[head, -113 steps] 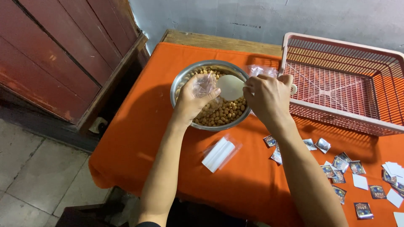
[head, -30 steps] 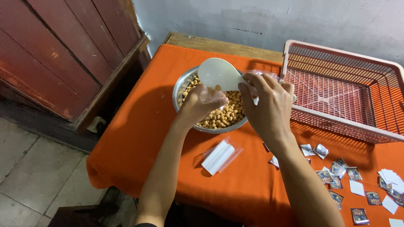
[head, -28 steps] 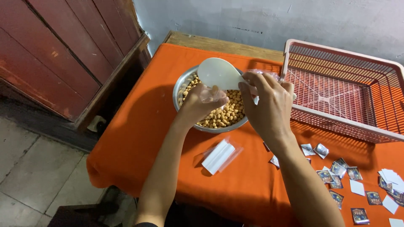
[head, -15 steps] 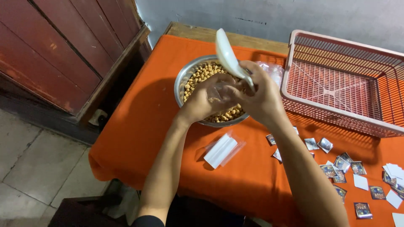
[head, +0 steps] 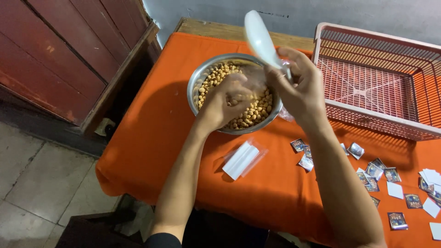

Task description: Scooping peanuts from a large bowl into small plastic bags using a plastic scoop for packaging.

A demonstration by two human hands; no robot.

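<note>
Right hand (head: 301,87) tilting white scoop (head: 259,39), left hand (head: 225,101) perhaps holding bag, over bowl (head: 195,87)

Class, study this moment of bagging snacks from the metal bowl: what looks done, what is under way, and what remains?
Done: nothing finished shows; the pink basket holds no filled bags. In hand: the right hand tilts a white scoop upward above a small clear bag held by the left hand over the metal bowl. Left: the bowl is full of round snacks, and a stack of empty bags and small packets lie unused.
</note>
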